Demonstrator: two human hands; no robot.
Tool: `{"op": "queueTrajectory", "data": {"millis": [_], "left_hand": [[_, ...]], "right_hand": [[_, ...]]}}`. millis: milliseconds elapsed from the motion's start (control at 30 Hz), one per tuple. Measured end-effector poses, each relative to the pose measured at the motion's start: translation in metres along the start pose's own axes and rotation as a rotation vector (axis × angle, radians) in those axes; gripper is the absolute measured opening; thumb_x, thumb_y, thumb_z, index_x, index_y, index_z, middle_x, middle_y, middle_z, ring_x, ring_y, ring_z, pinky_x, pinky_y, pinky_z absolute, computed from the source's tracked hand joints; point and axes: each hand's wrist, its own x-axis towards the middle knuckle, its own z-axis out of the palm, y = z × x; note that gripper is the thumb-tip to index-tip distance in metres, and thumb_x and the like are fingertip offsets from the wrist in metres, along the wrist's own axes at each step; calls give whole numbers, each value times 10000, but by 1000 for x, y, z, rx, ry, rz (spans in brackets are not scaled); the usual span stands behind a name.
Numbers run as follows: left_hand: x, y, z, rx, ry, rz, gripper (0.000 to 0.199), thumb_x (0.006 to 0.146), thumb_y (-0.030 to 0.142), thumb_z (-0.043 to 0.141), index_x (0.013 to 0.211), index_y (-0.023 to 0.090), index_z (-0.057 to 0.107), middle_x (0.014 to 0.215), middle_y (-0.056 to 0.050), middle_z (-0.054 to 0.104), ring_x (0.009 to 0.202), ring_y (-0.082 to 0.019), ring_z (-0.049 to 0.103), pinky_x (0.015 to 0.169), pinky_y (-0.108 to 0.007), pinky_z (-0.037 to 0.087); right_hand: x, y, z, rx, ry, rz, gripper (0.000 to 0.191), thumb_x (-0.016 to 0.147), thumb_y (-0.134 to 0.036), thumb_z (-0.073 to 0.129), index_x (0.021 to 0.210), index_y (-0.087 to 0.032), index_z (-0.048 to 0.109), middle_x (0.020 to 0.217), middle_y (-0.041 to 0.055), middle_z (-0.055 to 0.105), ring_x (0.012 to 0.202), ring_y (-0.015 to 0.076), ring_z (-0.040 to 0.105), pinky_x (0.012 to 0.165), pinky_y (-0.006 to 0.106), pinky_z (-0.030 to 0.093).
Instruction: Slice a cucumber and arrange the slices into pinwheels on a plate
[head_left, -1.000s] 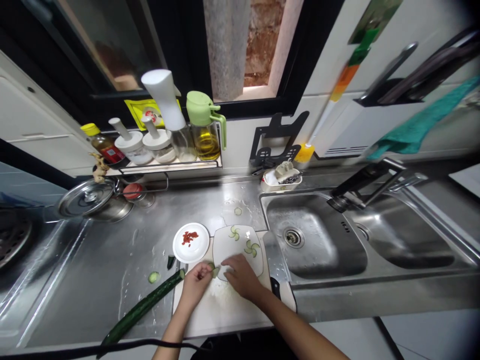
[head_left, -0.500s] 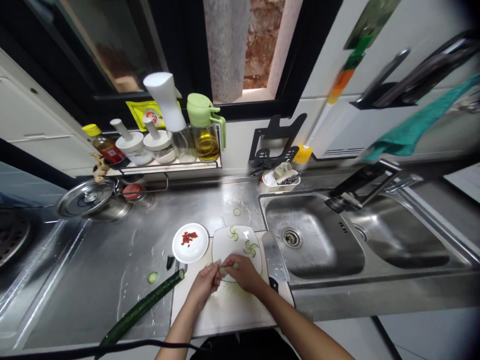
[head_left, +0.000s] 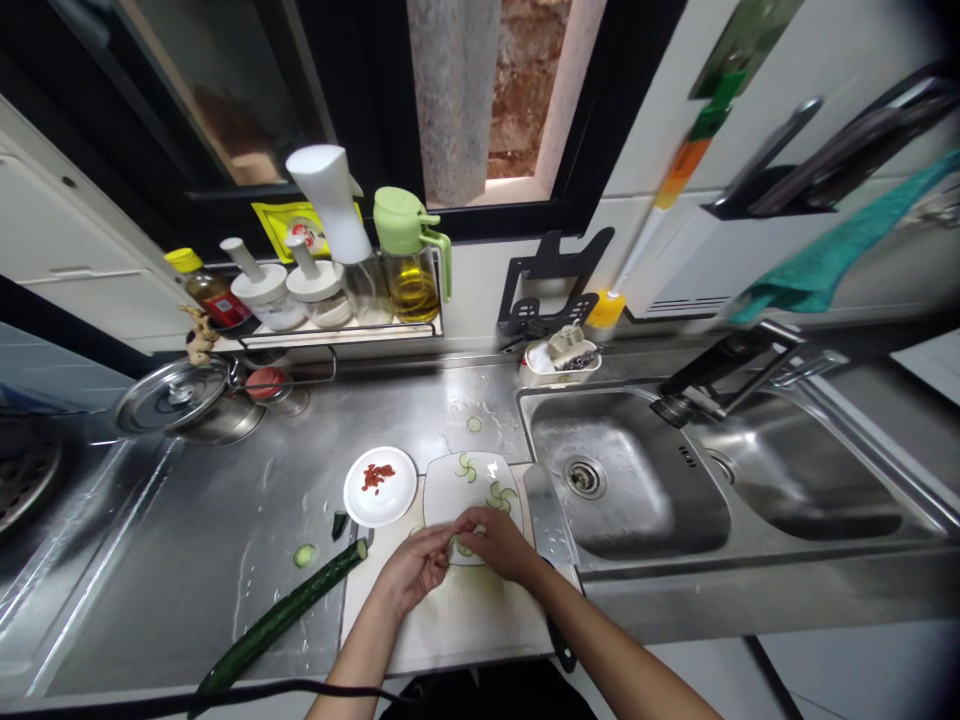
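Note:
Over the near edge of a white square plate (head_left: pixel 442 490), my two hands meet at the fingertips. My left hand (head_left: pixel 415 572) has its fingers drawn together; anything in the pinch is too small to make out. My right hand (head_left: pixel 496 545) is closed, with pale green cucumber slices (head_left: pixel 465 547) at its fingers. Two pinwheels of thin cucumber slices, one at the far side (head_left: pixel 466 467) and one on the right (head_left: pixel 501 496), lie on this plate. Beneath is a light cutting board (head_left: pixel 480 625). To the left lies a long cucumber (head_left: pixel 281 625) with a cut end.
A round white plate (head_left: pixel 397 490) holds small red pieces (head_left: pixel 376 478). A knife (head_left: pixel 551 515) lies along the board's right side, its black handle (head_left: pixel 562 645) by my right forearm. The sink (head_left: pixel 630 470) is to the right. A cucumber end (head_left: pixel 304 555) sits on the steel counter.
My right hand has shifted slightly right and lower over the plate. My left hand's fingers have straightened toward it. More of the knife handle shows below my right forearm.

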Motion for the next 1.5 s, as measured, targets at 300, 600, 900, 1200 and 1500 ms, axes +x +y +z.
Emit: {"op": "queueTrajectory", "data": {"millis": [300, 600, 900, 1200, 1500], "left_hand": [[12, 5, -1, 347, 234, 333, 381, 528, 227, 768, 873, 116, 652, 540, 36, 579, 484, -54, 501, 451, -156, 281], [22, 7, -8, 890, 452, 711, 215, 678, 286, 594, 827, 162, 688, 649, 3, 648, 595, -119, 560, 625, -236, 428], [25, 7, -7, 1269, 571, 892, 217, 769, 226, 469, 842, 186, 669, 852, -68, 692, 802, -198, 620, 770, -317, 457], [28, 10, -3, 1311, 634, 891, 228, 789, 207, 445, 874, 177, 654, 857, -78, 674, 835, -213, 614, 795, -338, 454], [29, 9, -10, 1346, 681, 963, 254, 794, 195, 450, 938, 168, 657, 898, -90, 676, 851, -219, 618, 801, -347, 464]], "right_hand": [[12, 7, -8, -316, -14, -28, 128, 732, -132, 557, 799, -191, 648, 744, -14, 660, 732, 131, 575, 663, 230, 380], [39, 10, -2, -583, -54, -73, 120, 782, -125, 518, 767, -191, 617, 747, 13, 643, 813, 176, 518, 680, 265, 304], [65, 18, 12, -775, -93, -151, 179, 848, -149, 468, 775, -193, 625, 832, 55, 656, 931, 217, 486, 688, 308, 280], [72, 32, 19, -868, -93, -230, 178, 852, -135, 472, 820, -186, 639, 901, 78, 640, 983, 229, 455, 741, 338, 302], [71, 35, 19, -890, -70, -297, 161, 864, -146, 482, 853, -193, 635, 938, 73, 616, 1011, 231, 425, 805, 353, 307]]}}
